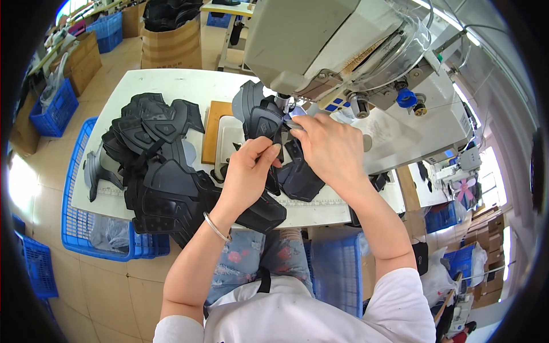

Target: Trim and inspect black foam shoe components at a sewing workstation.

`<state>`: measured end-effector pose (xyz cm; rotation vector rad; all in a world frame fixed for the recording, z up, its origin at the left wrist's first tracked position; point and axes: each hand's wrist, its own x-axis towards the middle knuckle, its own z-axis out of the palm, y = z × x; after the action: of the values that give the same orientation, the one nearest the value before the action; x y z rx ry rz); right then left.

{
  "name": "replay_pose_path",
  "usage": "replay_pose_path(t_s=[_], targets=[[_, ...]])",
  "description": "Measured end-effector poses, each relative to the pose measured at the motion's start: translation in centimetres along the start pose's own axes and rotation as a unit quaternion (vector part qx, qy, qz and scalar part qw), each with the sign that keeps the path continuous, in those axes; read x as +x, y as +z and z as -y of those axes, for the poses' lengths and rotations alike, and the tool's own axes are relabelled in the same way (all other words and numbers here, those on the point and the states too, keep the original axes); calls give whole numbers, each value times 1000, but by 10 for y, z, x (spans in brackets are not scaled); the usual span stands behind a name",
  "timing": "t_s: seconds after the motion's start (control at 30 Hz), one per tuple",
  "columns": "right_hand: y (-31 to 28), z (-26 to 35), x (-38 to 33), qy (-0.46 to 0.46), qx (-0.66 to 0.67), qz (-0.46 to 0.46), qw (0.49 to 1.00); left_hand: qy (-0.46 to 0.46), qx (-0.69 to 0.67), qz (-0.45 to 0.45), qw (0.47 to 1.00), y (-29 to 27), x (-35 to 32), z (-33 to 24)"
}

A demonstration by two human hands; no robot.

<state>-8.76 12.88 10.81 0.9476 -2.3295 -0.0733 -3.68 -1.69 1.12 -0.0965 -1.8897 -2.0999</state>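
Observation:
A black and grey protective pad (266,121) lies under the needle area of a sewing machine (284,103). My left hand (251,166), with a bangle on its wrist, is closed in a pinch on the pad's near edge. Close beside the needle, my right hand (330,144) has its thumb and forefinger pressed together at the pad's right side; what exactly lies between them is hidden. The pad's lower parts (300,177) hang between my hands toward the table's front edge.
Several similar black pads (163,134) are heaped at the table's left. Near the machine sit a wooden board (213,128) and a white tray (227,132). A blue basket (71,211) stands under the left edge; a cardboard box (171,50) is behind.

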Motion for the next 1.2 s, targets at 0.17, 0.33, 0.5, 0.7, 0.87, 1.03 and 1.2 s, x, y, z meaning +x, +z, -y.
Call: replay_pose_path(t_s=[0.17,0.33,0.5,0.7,0.87,1.03,1.2], targets=[[3,5,3,0,-3,6,1000,118,168,-16,979,4,-1,-8],[10,-2,2,-11,18,-39,999,72,47,15,996,-8,5,-4],[9,-8,1,3,44,-26,999,-15,-309,38,950,-11,2,8],[-1,-6,1,3,55,-37,998,-23,-226,31,973,-11,-2,12],[5,-6,5,-1,24,-1,1000,6,-132,13,991,-8,-4,8],[10,-6,6,-5,23,-5,1000,31,-39,0,999,-4,-6,-1],[10,1,9,-14,7,-12,1000,33,7,-15,999,-4,-10,-8]])
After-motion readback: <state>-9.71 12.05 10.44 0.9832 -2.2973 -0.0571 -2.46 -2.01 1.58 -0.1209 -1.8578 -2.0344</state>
